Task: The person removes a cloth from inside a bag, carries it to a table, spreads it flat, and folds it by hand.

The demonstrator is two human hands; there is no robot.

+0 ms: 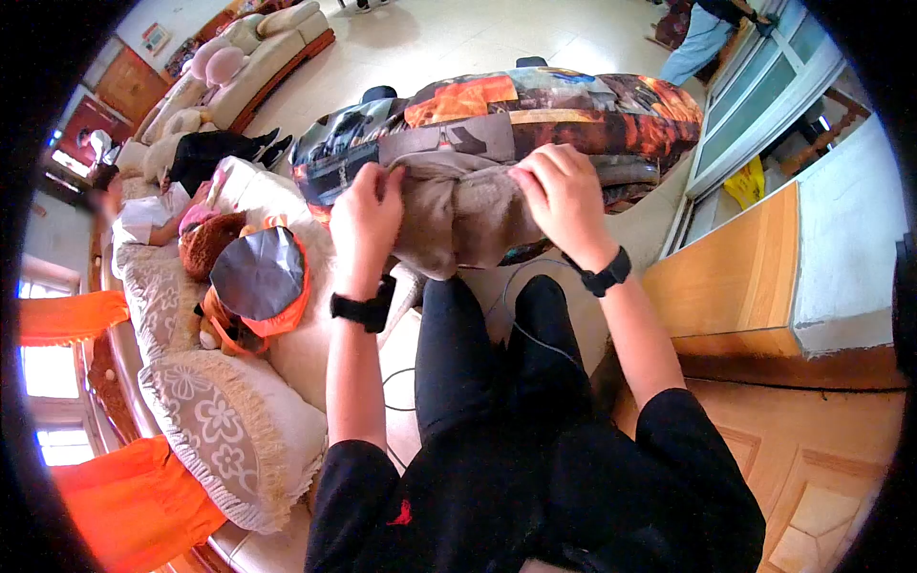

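Observation:
A grey-brown cloth (458,215) is stretched between my hands, bunched and folded along its top edge. Its left end is pinched in my left hand (368,215), and my right hand (564,196) grips the right end with fingers closed. Behind and under the cloth lies a large padded item with a patchwork print (592,119) in orange, red, grey and black. Part of its front side is hidden by the cloth. Both wrists wear black bands.
On the left a sofa (315,353) holds a fringed cushion (229,430), an orange and black bag (258,277) and a brown plush toy (210,244). A person (148,210) reclines beyond. A wooden cabinet (735,267) stands right; another person (702,38) is behind.

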